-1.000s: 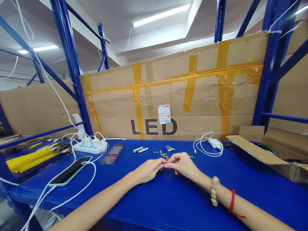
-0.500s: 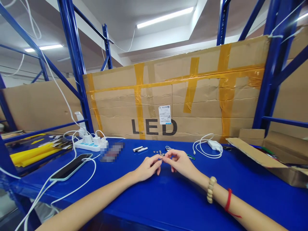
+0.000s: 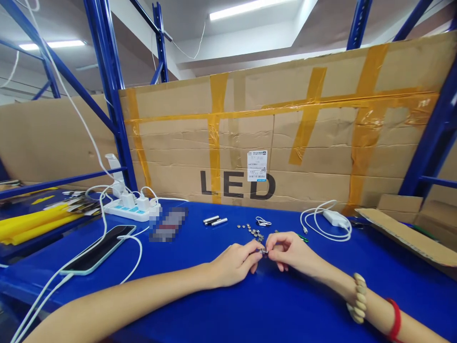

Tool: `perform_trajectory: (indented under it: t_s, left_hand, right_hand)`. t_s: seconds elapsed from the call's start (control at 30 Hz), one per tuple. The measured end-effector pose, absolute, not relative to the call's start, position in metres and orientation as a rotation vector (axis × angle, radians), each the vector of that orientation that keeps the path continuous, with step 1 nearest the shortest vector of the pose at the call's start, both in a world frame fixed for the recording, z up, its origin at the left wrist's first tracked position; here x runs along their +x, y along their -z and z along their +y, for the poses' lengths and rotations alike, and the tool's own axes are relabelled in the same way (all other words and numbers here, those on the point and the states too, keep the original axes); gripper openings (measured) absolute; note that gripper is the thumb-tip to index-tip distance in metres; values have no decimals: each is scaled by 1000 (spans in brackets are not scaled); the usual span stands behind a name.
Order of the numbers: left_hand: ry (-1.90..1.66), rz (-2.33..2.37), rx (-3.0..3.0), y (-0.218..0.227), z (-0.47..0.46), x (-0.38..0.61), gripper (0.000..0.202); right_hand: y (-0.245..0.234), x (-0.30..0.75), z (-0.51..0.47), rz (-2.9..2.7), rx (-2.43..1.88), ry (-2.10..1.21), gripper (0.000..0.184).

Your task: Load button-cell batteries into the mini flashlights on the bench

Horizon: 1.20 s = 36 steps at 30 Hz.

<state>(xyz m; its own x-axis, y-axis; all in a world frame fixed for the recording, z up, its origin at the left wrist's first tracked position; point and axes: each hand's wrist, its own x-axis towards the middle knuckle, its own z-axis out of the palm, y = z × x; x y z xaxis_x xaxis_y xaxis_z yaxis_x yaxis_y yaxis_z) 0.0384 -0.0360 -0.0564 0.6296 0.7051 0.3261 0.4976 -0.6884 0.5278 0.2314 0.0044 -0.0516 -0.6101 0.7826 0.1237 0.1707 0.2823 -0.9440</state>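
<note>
At the middle of the blue tabletop, my left hand [image 3: 237, 263] and my right hand [image 3: 291, 250] meet, fingertips almost touching. Both are pinched on a small shiny metal piece [image 3: 263, 252], too small and too covered by fingers to name. Just beyond the fingertips lie several small round metal discs [image 3: 255, 232], some loosely clustered. A thin green item [image 3: 303, 238] shows partly behind my right hand. Further back are a small coil of white cord [image 3: 263, 221] and silvery, black-ended tubes like pens [image 3: 219, 222].
To the left are a phone [image 3: 102, 248] with white cables and a white power strip [image 3: 133, 210]. A white charger [image 3: 336, 218] with its cable lies back right, near an open cardboard box [image 3: 407, 233]. A large taped cardboard panel [image 3: 178, 152] stands behind the blue table [image 3: 200, 309].
The view has shifted, so the scene sits differently in the frame. My hands are nearer the front, and more of the discs and the white cord show. Both hands keep their pinch.
</note>
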Motion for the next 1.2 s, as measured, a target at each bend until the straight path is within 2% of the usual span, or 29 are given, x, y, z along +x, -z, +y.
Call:
perform_trajectory:
  t_s: [0.4,0.8,0.97,1.1,1.2]
  left_hand:
    - [-817,985,2435,59,-28,32,23]
    - [-766,925,2501,59,-36,32,15]
    - [-890,812,2654,63,-34,30,16]
    - [-832,686,2892,62,-32,28,20]
    - [-856,701,2851,61,-31,27,19]
  right_hand:
    - [55,225,4,-1958,-943,-1292,40]
    - [48,227,1,-1840,-1170,-1421,13]
    - [52,223,-5,-1791,-1210,-1504,14]
    - [53,219,-8,-1795,-1214,-1611,17]
    - [52,218,-8,-1805,-1205,-1607,18]
